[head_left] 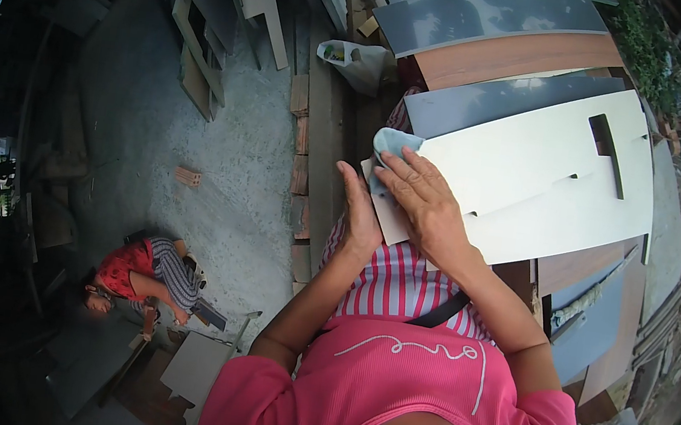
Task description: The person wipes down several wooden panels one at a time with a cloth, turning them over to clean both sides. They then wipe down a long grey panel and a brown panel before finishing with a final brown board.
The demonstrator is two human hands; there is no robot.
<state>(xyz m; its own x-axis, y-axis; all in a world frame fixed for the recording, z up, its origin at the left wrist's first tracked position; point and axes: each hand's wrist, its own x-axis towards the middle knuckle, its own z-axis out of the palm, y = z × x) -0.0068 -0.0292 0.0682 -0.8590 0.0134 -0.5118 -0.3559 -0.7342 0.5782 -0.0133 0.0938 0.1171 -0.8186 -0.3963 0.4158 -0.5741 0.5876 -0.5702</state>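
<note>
A white cut panel (pixel 534 178) with a dark slot lies on a stack of boards in front of me. My right hand (pixel 423 202) presses a light blue cloth (pixel 391 143) onto the panel's near corner. The left hand (pixel 357 215) steadies the panel's near edge from the side, with its fingers straight up against the edge.
Grey and wood-coloured boards (pixel 498 57) are stacked beyond the white panel. A white plastic bag (pixel 359 60) sits on planks to the left. On the concrete floor lie a brick (pixel 187 177) and timber frames (pixel 201 65). Another person (pixel 144 277) crouches at lower left over boards.
</note>
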